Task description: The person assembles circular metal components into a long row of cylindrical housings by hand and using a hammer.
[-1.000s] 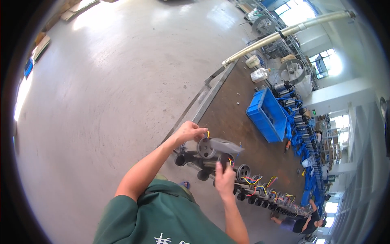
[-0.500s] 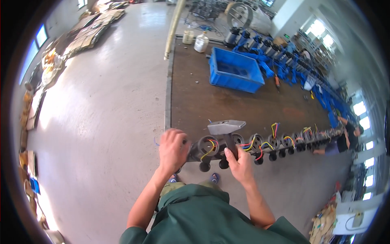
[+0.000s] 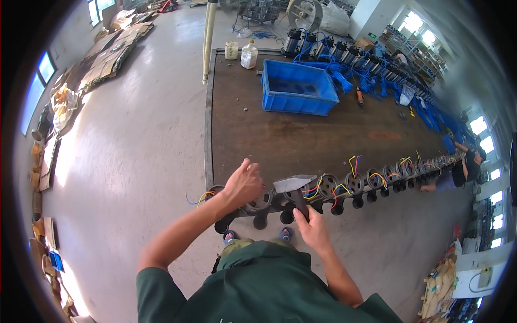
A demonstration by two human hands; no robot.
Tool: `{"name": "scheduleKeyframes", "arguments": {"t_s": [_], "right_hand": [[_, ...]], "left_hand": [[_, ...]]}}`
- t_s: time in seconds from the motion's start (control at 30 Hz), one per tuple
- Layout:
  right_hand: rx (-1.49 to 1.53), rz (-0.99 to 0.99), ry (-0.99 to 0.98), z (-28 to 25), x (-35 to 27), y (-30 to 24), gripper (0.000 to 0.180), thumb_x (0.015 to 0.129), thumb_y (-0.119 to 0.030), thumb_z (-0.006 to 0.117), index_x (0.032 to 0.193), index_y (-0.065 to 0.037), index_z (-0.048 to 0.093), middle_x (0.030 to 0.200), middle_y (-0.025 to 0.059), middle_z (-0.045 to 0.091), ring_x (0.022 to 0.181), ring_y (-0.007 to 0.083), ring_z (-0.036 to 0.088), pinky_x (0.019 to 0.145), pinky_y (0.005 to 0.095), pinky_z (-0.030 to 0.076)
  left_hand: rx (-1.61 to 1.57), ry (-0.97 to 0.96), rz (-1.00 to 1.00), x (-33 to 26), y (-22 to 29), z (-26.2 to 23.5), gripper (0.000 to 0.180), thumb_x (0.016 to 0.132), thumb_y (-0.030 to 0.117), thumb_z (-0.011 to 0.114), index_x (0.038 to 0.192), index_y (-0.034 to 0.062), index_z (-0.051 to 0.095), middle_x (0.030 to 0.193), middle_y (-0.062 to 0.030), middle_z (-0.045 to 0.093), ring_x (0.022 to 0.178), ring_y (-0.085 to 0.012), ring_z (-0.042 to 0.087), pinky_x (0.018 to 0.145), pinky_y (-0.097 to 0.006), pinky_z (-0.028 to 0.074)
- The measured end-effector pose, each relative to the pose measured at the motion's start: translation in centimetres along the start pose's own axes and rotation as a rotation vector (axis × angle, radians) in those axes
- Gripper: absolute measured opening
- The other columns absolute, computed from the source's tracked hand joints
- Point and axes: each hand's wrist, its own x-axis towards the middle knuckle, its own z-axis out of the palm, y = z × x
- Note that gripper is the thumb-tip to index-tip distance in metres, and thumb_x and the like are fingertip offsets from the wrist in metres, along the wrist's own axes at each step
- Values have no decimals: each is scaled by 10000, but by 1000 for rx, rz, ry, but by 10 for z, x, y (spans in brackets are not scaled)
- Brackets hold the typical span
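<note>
Landmark: a blue crate (image 3: 293,103) on a brown tabletop (image 3: 253,137). On the crate's near side: a hammer (image 3: 299,195), with grey metal head broadside on and dark handle dropping into the right hand (image 3: 313,230). Probably heavy at the head, lighter at the handle, stiff throughout, hardly fragile; best held low on the handle, well clear of the head. Also nearer than the crate, and running off to its right: a row of round grey housings (image 3: 328,187) with loose coloured wires (image 3: 355,166). Likely hard and weighty, best taken by the rim, the thin, flexible wires left unpinched.

On the right, fingers wrapped around the hammer handle, thumb along it, forearm slanting inward from the lower right. Nearer than the crate and to its left, above one housing: the left hand (image 3: 243,182), blurred, fingers curled in, forearm slanting up from the lower left; holding anything or not, impossible to tell.
</note>
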Motion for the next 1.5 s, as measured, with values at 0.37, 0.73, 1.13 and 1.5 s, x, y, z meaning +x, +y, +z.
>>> {"name": "scheduleKeyframes", "arguments": {"t_s": [0.37, 0.73, 1.13, 1.5], "right_hand": [[-293, -240, -178, 19, 19, -23, 326, 1026, -315, 634, 972, 5, 610, 647, 167, 684, 631, 314, 735, 556, 429, 541], [-119, -92, -202, 21, 33, -5, 323, 1011, -285, 667, 933, 26, 638, 611, 83, 553, 566, 124, 503, 550, 350, 439], [-101, -110, -249, 42, 41, 49, 288, 1014, -278, 668, 947, 0, 646, 677, 42, 624, 573, 134, 590, 542, 316, 458], [-201, -126, 115, -51, 29, 13, 304, 995, -283, 688, 937, 9, 627, 640, 152, 620, 556, 291, 615, 556, 406, 471]], "left_hand": [[-830, -143, -265, -6, -43, 51, 278, 1006, 416, 582, 1099, 286, 810, 1016, -79, 730, 1025, -315, 615, 912, -454, 450], [-1283, -220, -464, -6, -45, 68, 454, 1006, 491, 588, 1106, 97, 791, 920, -156, 765, 805, -274, 730, 784, -415, 560], [-1200, -171, -392, -11, -46, 48, 399, 1022, 491, 559, 1177, 203, 788, 911, -148, 762, 853, -294, 714, 811, -424, 558], [-1381, 51, -659, -2, 181, 22, 763, 740, 258, 886, 1341, 7, 488, 1280, -201, 600, 1225, -422, 574, 1017, -462, 493]]}}
